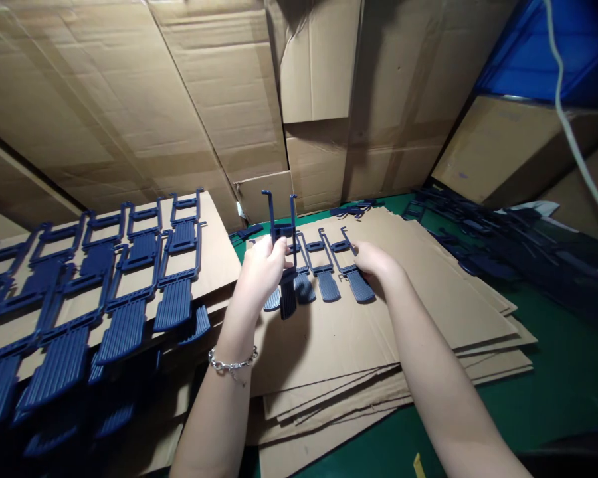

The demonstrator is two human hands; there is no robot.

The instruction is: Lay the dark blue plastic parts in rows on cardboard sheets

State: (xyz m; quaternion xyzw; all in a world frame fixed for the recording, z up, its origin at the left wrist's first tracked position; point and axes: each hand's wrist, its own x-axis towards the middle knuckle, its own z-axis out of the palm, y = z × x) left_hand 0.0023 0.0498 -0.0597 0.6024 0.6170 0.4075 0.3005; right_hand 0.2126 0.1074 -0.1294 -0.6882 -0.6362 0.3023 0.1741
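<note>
Gripping a dark-blue plastic frame with ribbed paddle (294, 229), left hand (268, 267) holds it above brown flat cardboard stack (339, 345), near far-left corner. Right hand (379, 261) touches rightmost matching frame (360, 285), grip unclear. Best keep bars clear of neighbouring frames (329, 287).

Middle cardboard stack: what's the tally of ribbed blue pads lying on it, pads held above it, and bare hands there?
Pads lying on the stack: 4, one partly hidden
Pad held up: 1
Hands, left and right: 2
Total: 7
</note>
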